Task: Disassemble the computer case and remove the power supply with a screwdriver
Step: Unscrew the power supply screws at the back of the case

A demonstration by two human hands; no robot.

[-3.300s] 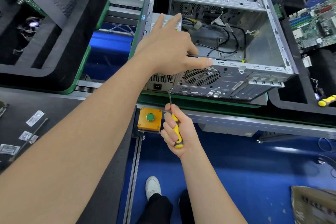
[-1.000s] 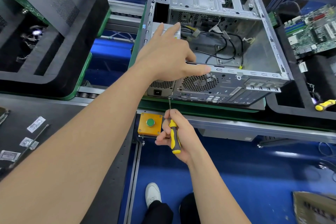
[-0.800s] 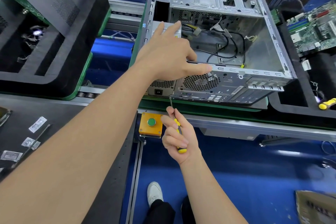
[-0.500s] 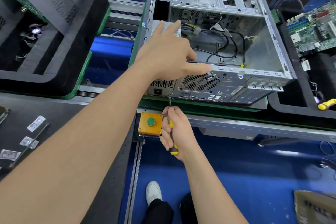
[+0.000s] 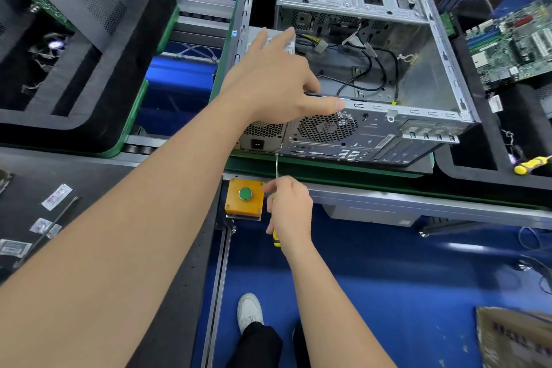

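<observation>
Two bare hands work at an open computer case (image 5: 352, 92) lying on its side in the upper middle of the frame, its rear panel facing the camera. The left hand (image 5: 274, 84) is spread flat over the case's top rear edge, thumb stretched rightward along the metal rim, fingers reaching onto the power supply (image 5: 263, 140) — a grey box in the case's lower-left rear corner, its socket and mesh grille showing under the wrist. The right hand (image 5: 289, 209), lower centre, is closed around a yellow-handled screwdriver (image 5: 277, 170); the thin shaft points up and its tip meets the rear panel just right of the power supply's socket. Just left of that hand sits an orange box with a green push button (image 5: 245, 193). Loose black cables (image 5: 373, 69) lie inside the case. At the right edge — a motherboard (image 5: 513, 42) above, a second yellow screwdriver (image 5: 531, 164) below.
</observation>
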